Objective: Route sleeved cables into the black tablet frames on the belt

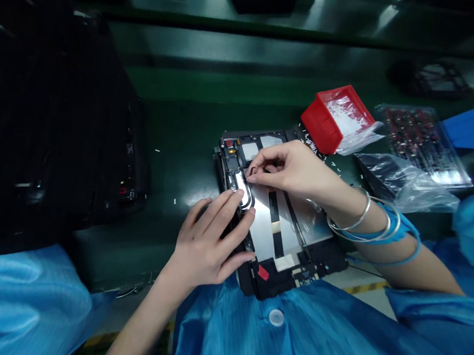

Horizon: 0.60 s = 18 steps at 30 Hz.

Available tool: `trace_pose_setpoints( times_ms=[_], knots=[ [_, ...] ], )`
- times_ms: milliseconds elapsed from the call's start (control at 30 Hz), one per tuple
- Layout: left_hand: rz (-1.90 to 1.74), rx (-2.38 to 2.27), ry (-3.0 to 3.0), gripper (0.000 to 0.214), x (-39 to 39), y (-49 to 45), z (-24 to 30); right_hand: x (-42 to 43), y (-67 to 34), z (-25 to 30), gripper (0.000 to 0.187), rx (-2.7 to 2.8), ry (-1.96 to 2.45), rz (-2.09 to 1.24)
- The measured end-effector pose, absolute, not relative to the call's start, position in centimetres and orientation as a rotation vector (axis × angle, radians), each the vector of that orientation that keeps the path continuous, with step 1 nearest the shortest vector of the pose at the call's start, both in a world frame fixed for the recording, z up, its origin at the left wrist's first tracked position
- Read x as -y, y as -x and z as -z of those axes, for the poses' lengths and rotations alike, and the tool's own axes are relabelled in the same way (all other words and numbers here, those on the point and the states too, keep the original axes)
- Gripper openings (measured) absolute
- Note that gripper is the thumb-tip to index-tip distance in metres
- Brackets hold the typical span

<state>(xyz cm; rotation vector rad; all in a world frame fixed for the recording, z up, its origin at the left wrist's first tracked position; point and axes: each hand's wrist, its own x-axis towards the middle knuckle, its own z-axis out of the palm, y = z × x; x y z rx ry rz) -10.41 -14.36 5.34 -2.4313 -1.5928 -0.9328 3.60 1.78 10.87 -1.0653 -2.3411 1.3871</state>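
Note:
An opened tablet (261, 238) lies on the green bench before me, its inside facing up, with silver panels, black ribbon strips and small circuit parts showing. My left hand (213, 241) rests on its left edge, fingers spread, with fingertips beside a silvery oblong part (243, 190) framed in black. Just above and right of that part, my right hand (291, 165) pinches thumb and forefinger together low over the tablet. Something small and dark shows at those fingertips, too small to name. A red patch (263, 273) sits near the tablet's front left corner.
Behind my right hand stands a red bin (324, 122) of small white pieces, some scattered around it. Farther right are a clear plastic bag (420, 186), a clear tray (416, 138) of small parts and a blue container (471, 128). Dark stacked devices (76, 145) fill the left.

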Motion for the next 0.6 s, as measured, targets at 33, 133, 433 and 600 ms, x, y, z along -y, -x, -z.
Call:
trace_pose_setpoints(
  times_ms=[33,133,433,600],
  knots=[
    [0.916,1.592,2.447,0.045,14.28,10.41,-5.33,-1.73,-3.57,-10.86,0.007,2.344,1.070,-1.379],
    [0.895,1.585,2.467,0.046,14.14,10.49,-5.26,-1.60,-3.50,-10.92,0.007,2.355,1.077,-1.348],
    [0.910,1.509,2.522,0.047,13.79,10.65,-5.24,-1.41,-3.48,-10.70,0.007,2.373,1.095,-1.263],
    [0.924,1.497,2.602,0.046,13.37,10.71,-5.46,-1.16,-3.51,-10.53,0.005,2.404,1.124,-1.177]
  ],
)
